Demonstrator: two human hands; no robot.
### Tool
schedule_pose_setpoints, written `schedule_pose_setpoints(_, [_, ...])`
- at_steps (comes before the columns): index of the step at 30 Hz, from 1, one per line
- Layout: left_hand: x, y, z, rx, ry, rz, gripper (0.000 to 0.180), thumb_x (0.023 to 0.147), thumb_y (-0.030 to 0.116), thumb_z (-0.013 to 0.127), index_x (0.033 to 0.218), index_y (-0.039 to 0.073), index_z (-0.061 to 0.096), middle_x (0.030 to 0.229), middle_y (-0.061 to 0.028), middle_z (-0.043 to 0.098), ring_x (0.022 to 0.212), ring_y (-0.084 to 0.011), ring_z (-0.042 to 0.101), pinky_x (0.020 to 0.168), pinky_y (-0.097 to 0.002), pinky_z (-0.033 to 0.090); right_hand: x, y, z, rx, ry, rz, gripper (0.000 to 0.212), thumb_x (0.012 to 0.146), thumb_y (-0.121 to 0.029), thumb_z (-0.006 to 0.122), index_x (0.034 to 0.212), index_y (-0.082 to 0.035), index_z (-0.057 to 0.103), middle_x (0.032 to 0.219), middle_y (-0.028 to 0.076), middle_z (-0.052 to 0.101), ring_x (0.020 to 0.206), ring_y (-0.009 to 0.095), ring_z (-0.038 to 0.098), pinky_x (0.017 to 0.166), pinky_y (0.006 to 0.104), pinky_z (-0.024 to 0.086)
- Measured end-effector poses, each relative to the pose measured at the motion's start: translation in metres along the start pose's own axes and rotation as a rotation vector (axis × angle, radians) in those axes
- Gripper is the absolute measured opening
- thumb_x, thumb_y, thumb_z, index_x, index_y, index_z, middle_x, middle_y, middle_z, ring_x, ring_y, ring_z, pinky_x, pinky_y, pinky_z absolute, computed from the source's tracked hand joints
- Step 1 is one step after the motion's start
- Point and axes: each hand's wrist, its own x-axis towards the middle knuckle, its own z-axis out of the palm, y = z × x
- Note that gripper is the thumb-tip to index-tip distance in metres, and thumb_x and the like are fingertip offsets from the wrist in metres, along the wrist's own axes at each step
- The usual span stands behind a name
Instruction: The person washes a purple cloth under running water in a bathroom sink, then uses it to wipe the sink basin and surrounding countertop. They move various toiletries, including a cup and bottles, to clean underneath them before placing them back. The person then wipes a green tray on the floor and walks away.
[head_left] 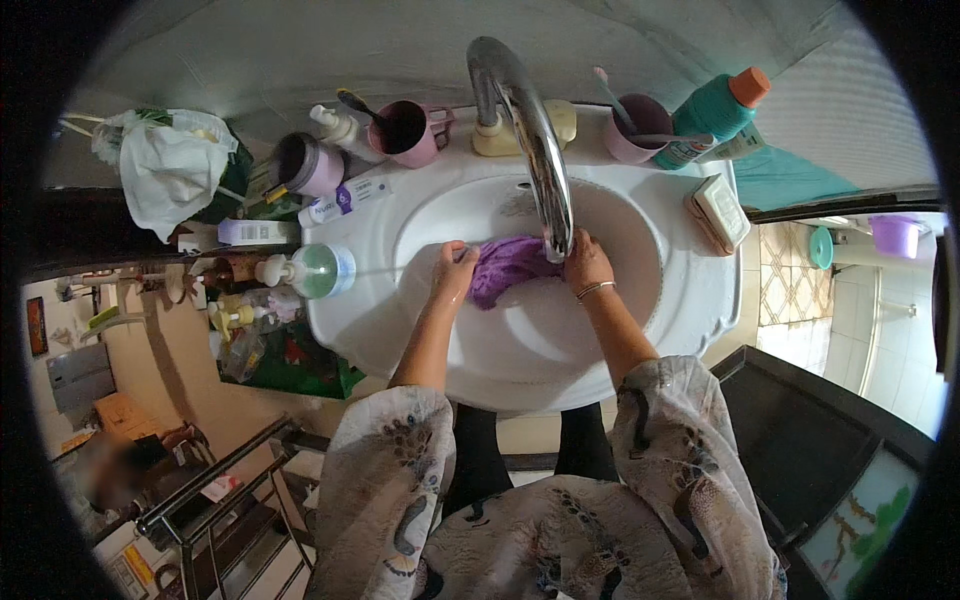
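The left hand (pixel 455 270) grips a purple cloth (pixel 508 268) at its 3 o'clock; the right hand (pixel 588 263), fingers curled, grips the other end, at its 9 o'clock, inside the sink (pixel 430 345). Farther off, a white tube (pixel 346 200) at the sink's 10 o'clock bears lettering; a teal bottle (pixel 712 112) at 1 o'clock has a label.

right hand (pixel 590 265): grip obscured beside faucet (pixel 547 185) | purple cloth (pixel 507 268): right end hidden | background person (pixel 120 472): blurred
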Motion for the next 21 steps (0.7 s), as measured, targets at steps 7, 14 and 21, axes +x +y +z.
schedule_pose_setpoints(7, [-0.019,0.011,0.056,-0.840,-0.412,-0.768,0.045,0.088,0.043,0.053,0.113,0.006,0.054,0.114,-0.0128,0.056,0.106,-0.0251,0.054,0.088,-0.0412,0.048,-0.042,-0.065,0.026,0.337,0.003,-0.042,0.030,0.074,-0.010,0.056,0.102,-0.002,0.062,0.088,0.023,0.063,0.082,0.040,0.061,0.074,0.0404,0.049])
schedule_pose_setpoints(14, [-0.029,0.009,0.081,-1.503,-0.723,0.158,0.033,0.093,0.032,0.045,0.109,0.005,0.056,0.104,-0.0070,0.060,0.093,-0.0211,0.059,0.083,-0.0326,0.048,-0.096,-0.113,-0.012,0.509,0.258,-0.509,0.020,0.066,-0.008,0.062,0.085,-0.006,0.057,0.098,0.016,0.057,0.094,0.038,0.052,0.088,0.0419,0.039])
schedule_pose_setpoints(21, [-0.067,0.091,0.074,-1.043,-0.255,-0.435,0.044,0.092,0.046,0.047,0.098,0.004,0.059,0.091,-0.0064,0.063,0.083,-0.0171,0.060,0.076,-0.0318,0.049,-0.051,-0.086,-0.016,0.389,0.395,-0.086,0.015,0.075,-0.011,0.067,0.081,-0.003,0.056,0.083,0.017,0.060,0.075,0.034,0.058,0.065,0.0407,0.049])
